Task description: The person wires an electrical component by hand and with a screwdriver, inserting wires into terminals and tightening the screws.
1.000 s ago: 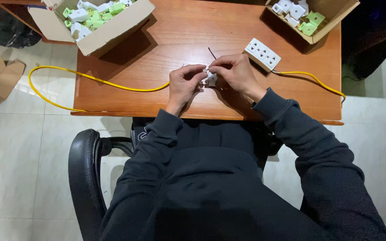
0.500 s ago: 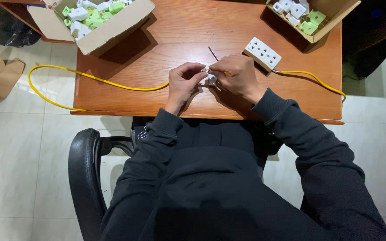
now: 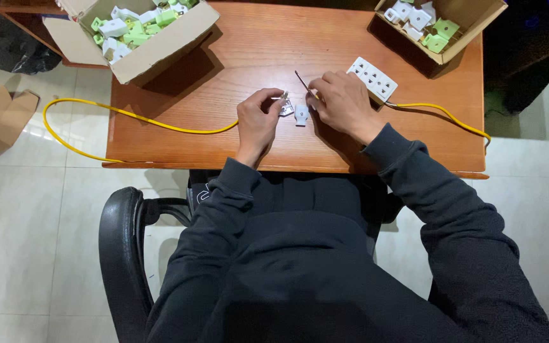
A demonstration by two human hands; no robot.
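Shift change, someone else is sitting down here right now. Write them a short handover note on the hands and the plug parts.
Left hand: pinches a small white plug part at the end of the yellow cable.
Right hand: holds a thin dark tool.
A second white plug piece lies loose on the table between the hands.
Done: plug is in two pieces.
Left: the two pieces are not yet joined.
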